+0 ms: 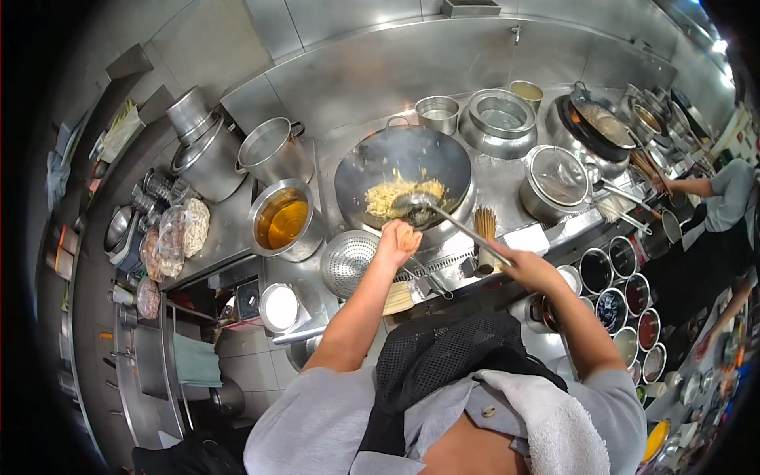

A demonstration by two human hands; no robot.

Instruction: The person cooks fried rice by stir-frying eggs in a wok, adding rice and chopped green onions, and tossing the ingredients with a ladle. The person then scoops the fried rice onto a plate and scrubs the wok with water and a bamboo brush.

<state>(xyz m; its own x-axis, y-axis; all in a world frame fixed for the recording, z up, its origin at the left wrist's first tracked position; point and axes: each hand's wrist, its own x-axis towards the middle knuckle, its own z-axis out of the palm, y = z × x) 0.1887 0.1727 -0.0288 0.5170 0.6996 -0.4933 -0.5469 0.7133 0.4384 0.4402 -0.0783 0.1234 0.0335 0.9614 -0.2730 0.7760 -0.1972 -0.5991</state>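
Observation:
A large dark wok sits on the stove in front of me. Yellowish chopped food, perhaps egg or rice, lies in its bottom. My left hand is closed at the wok's near rim, where the handle would be; a tan patch, maybe a folded cloth, shows at the fingers. With my right hand I grip the end of a long ladle, whose bowl rests among the food. A perforated strainer lies beside my left forearm. Right of the wok stands a bamboo brush.
A pot of amber oil stands left of the wok. Lidded pots and a second wok line the right side. Several seasoning containers sit near my right elbow. A co-worker works at the far right.

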